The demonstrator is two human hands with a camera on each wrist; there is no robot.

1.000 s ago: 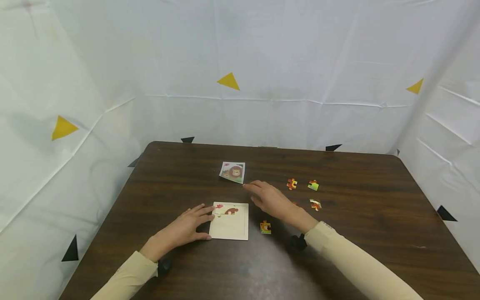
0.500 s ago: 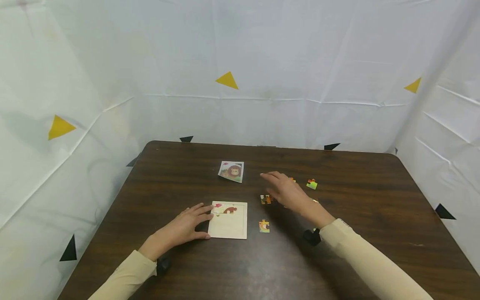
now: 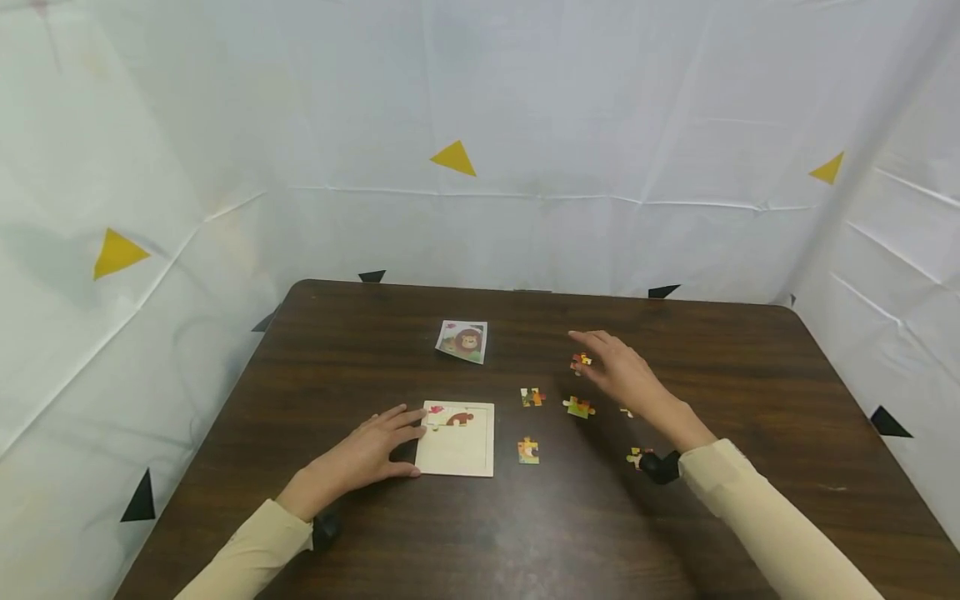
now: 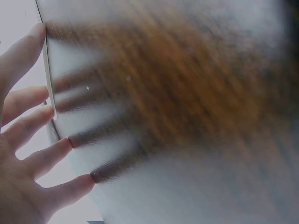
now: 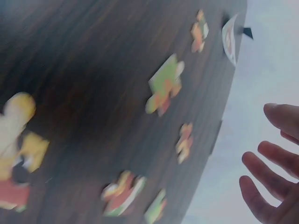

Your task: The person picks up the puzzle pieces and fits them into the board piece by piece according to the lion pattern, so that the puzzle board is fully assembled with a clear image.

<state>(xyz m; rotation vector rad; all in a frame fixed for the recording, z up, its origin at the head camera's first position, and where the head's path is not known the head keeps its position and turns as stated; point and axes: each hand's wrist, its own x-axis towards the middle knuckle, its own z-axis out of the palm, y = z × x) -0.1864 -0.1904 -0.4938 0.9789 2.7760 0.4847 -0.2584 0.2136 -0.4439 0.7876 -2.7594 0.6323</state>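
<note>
My left hand (image 3: 363, 457) rests at the left edge of a pale square puzzle board (image 3: 457, 457), fingers spread, fingertips and thumb right at its rim. A few joined puzzle pieces (image 3: 460, 420) with a pink and brown print lie in the board's upper left. My right hand (image 3: 630, 383) hovers over the loose pieces with relaxed fingers and nothing held. Nearest to it is a red and yellow puzzle piece (image 3: 580, 362), partly behind its thumb. In the right wrist view, a green puzzle piece (image 5: 163, 84) lies left of the raised fingers.
A printed lion card (image 3: 463, 342) lies behind the board, one edge curling up. Puzzle pieces (image 3: 528, 451) are scattered right of the board, one partly behind the right wrist's black camera (image 3: 660, 467). White sheeting (image 3: 525, 242) surrounds the dark wooden table (image 3: 360, 333).
My right hand has moved right, from beside the lion card to above the loose pieces, uncovering pieces near the board. The left hand has stayed at the board's edge.
</note>
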